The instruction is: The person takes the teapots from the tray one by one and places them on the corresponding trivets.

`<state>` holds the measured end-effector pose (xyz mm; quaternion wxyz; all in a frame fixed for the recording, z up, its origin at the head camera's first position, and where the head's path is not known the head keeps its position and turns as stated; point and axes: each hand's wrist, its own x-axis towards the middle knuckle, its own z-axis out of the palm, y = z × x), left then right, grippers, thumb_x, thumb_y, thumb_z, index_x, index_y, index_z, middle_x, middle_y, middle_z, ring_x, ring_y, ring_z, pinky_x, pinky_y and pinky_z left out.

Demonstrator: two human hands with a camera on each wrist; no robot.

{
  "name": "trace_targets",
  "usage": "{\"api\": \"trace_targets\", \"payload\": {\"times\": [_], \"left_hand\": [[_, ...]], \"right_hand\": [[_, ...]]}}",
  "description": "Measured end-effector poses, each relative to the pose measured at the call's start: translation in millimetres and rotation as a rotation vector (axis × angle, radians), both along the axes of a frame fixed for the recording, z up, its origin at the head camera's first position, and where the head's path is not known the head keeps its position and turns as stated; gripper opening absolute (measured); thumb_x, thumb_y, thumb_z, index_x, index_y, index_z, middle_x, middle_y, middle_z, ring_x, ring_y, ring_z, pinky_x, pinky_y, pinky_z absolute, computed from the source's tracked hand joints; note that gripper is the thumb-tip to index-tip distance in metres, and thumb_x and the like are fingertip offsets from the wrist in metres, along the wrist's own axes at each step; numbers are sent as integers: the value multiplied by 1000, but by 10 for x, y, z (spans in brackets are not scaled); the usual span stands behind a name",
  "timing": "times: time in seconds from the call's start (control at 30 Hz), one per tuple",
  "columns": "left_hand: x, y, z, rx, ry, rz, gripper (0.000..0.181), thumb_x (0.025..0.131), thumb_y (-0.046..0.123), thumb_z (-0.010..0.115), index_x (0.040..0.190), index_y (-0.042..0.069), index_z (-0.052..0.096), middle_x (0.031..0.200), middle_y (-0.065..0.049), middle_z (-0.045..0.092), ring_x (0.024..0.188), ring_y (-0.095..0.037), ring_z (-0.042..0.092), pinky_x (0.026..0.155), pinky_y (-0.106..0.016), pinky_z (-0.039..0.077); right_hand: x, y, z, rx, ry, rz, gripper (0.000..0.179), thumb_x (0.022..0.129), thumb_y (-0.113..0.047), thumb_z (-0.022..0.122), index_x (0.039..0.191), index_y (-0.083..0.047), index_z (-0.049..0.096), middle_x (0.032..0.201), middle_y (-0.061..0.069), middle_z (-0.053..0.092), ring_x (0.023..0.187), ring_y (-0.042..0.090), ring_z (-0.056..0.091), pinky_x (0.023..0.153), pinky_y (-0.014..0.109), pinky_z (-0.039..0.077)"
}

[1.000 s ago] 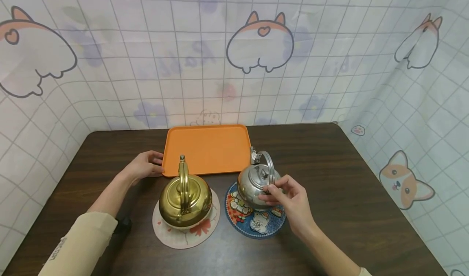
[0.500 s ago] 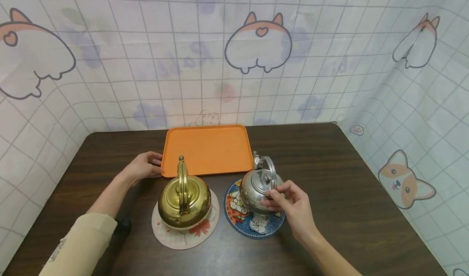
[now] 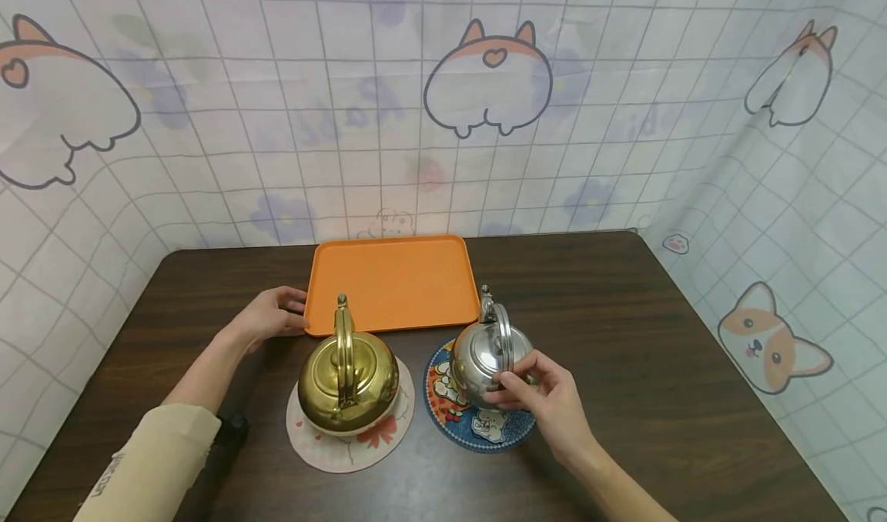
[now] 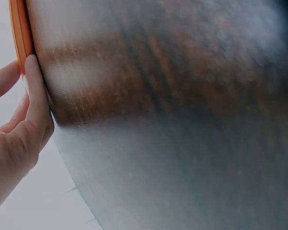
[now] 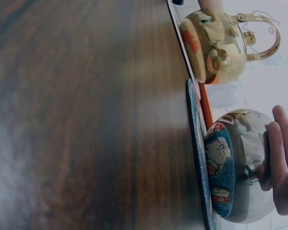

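Observation:
In the head view, my right hand (image 3: 554, 399) holds the silver kettle (image 3: 478, 368) by the near end of its raised handle, thumb and fingers pinching it. This kettle is over a round blue and red patterned placemat (image 3: 453, 422), its spout pointing toward the back. The right wrist view shows the kettle's body (image 5: 249, 143) very close to the mat; contact is hard to judge. My left hand (image 3: 266, 314) touches the left edge of an orange tray (image 3: 395, 283) with its fingertips. In the left wrist view, extended fingers (image 4: 37, 91) meet the tray's rim (image 4: 21, 36).
A gold kettle (image 3: 349, 387) with an upright handle stands on a round pink floral placemat (image 3: 333, 456), left of the silver one. Everything lies on a dark wooden table (image 3: 658, 383). Behind it hangs a white tile-patterned sheet (image 3: 346, 168) with cartoon corgis.
The silver kettle has come back toward me onto its mat and turned slightly, with my right hand still on its handle. My left hand stays at the tray.

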<state>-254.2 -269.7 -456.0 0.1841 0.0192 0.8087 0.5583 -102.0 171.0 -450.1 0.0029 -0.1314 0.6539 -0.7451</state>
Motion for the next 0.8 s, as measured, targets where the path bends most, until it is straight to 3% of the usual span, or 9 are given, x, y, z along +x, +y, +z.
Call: {"api": "trace_targets", "payload": {"times": [0.2,0.4,0.6,0.8], "left_hand": [[-22,1,-10,5,-11,11,62,97,-9,63,149,-15,30,134,-33,42,100,-25,65,90,-37,60],[-25,5,-4,1,-14,12,63,97,-9,63,149,-15,30,134,-33,43,101,-25,65,89,-37,60],[-16,-8,19,-11,-3,-3,61,97,-8,63,149,-16,31,135,-34,43,100,-24,65,90,-37,60],[-9,-7,28,-38,14,-21,60,98,-7,62,149,-16,31,135,-34,44,103,-28,65,90,-37,60]], "right_hand": [[-29,31,-6,9,8,61,16,102,2,60,101,15,52,103,31,66,81,29,76,76,48,63],[-97,127,25,32,-2,175,15,101,1,61,103,13,52,104,34,62,80,33,76,77,50,62],[-179,271,81,92,45,292,14,102,4,59,112,12,55,108,37,63,79,45,73,77,51,62],[-292,426,170,228,72,207,15,106,-4,56,115,6,62,106,28,66,74,43,72,70,52,63]]}}
